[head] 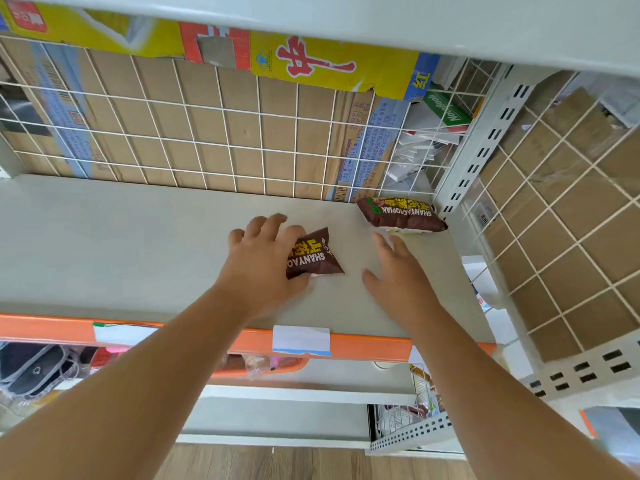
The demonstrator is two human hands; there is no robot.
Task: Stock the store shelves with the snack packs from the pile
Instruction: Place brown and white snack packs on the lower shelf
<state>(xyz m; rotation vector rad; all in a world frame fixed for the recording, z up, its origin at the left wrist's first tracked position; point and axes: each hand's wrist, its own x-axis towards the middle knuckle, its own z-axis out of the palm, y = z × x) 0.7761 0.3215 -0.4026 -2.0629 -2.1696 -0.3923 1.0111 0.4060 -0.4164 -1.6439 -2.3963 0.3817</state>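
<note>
A brown snack pack (317, 256) with yellow lettering is in my left hand (263, 258), whose fingers curl over its left end, low over the grey shelf board (121, 237). A second brown snack pack (401, 215) lies flat in the shelf's back right corner, on top of a pale pack whose edge shows beneath it. My right hand (398, 271) hovers with straight, spread fingers just in front of that pack and right of the held one, holding nothing.
A white wire grid (207, 133) backed by cardboard closes the back of the shelf. A slotted upright post (481, 150) stands at the right corner. The orange front rail (52, 329) carries paper price tags. Lower shelves hold an orange basket (277, 367) and bagged goods.
</note>
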